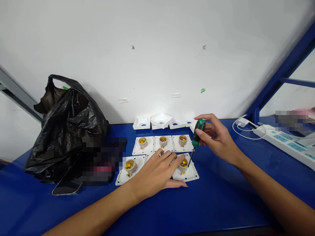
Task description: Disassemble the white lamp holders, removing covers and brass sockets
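My right hand (216, 137) grips a green-and-black screwdriver (197, 136), its tip down at a white lamp-holder base (187, 172) with a brass socket, front right of the group. My left hand (157, 172) lies flat over the middle base of the front row, fingers touching the front-right one. Another base (129, 170) sits to the left of that hand. Behind stands a row of three similar bases (162, 143).
White cover plates (161, 120) lie stacked by the wall. A black plastic bag (65, 127) and a phone (67, 185) sit at left. A white power strip (286, 142) with a cable runs at right beside a blue frame post (278, 78). Everything rests on the blue table (221, 200).
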Tool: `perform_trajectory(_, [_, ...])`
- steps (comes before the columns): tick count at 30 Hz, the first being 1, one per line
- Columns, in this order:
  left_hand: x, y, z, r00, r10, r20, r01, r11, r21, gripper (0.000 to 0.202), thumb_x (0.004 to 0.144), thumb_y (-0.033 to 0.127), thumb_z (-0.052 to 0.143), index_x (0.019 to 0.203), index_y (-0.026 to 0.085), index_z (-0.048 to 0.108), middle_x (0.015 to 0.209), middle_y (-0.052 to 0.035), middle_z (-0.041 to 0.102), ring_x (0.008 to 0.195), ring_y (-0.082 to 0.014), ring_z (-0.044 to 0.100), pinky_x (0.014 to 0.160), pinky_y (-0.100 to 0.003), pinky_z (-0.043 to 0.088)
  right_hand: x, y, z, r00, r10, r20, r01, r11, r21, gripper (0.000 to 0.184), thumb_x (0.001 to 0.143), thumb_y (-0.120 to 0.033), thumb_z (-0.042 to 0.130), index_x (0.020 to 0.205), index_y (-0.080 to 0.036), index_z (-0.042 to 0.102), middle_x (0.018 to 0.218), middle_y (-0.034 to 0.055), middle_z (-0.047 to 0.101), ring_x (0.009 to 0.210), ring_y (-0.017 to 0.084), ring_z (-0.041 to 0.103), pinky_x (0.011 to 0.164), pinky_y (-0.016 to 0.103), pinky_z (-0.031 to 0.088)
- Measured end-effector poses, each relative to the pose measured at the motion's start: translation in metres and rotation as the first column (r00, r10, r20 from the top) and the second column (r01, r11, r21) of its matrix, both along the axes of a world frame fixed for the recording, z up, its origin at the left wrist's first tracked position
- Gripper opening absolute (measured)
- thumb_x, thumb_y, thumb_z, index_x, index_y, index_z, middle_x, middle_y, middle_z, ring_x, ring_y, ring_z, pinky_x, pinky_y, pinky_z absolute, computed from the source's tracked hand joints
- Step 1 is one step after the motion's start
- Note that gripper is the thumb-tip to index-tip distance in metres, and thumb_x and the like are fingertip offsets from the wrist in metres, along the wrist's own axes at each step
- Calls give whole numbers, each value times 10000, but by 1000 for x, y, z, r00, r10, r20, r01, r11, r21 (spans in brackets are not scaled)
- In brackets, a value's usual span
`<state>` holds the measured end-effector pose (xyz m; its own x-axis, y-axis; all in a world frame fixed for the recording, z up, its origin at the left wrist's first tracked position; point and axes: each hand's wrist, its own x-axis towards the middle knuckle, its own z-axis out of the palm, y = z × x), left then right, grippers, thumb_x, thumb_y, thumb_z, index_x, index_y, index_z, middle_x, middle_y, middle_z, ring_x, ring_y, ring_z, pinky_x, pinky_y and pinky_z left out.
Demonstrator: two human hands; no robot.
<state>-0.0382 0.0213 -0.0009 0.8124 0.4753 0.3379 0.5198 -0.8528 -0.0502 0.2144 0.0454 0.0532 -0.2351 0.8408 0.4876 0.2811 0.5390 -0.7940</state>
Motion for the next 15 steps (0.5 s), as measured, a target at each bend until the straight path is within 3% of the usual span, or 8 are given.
perform_trajectory(4, [-2, 3, -2, 1000, -22, 20, 23, 999, -28, 909, 869, 827, 559, 1439, 121, 496, 1148, -110, 728, 1097, -303, 682, 1041, -459, 436, -4, -2, -10, 997, -78, -28, 82, 984, 157, 297, 1005, -284, 641, 1293, -288, 565, 769, -47, 607, 628, 111, 608, 587, 246, 540])
perform_trajectory(8, [-1, 2, -2, 999, -22, 24, 23, 999, -38, 931, 794, 751, 753, 1417, 104, 509, 1099, -94, 734, 1054, -299, 691, 1013, -447, 447, -6, -4, -11, 985, -131, -114, 153, 964, 215, 339, 991, -253, 653, 1315, -291, 562, 775, -50, 607, 620, 115, 619, 534, 232, 529])
perform_trajectory(12, [2, -2, 0, 1000, 3, 29, -3, 1000, -21, 843, 823, 684, 780, 1376, 94, 538, 1075, -94, 737, 1046, -298, 689, 1019, -452, 439, -11, -8, -14, 994, -112, -10, 110, 952, 286, 399, 982, -218, 660, 1357, -298, 550, 813, -46, 642, 637, 118, 638, 565, 241, 557])
perform_trajectory(15, [5, -6, 3, 999, 35, 15, -35, 999, -8, 633, 951, 586, 696, 1344, 108, 562, 1047, -82, 733, 1044, -291, 685, 1020, -452, 434, -15, -12, -17, 989, -75, 126, 31, 946, 323, 452, 976, -202, 666, 1396, -303, 536, 885, -28, 679, 664, 121, 646, 593, 247, 571])
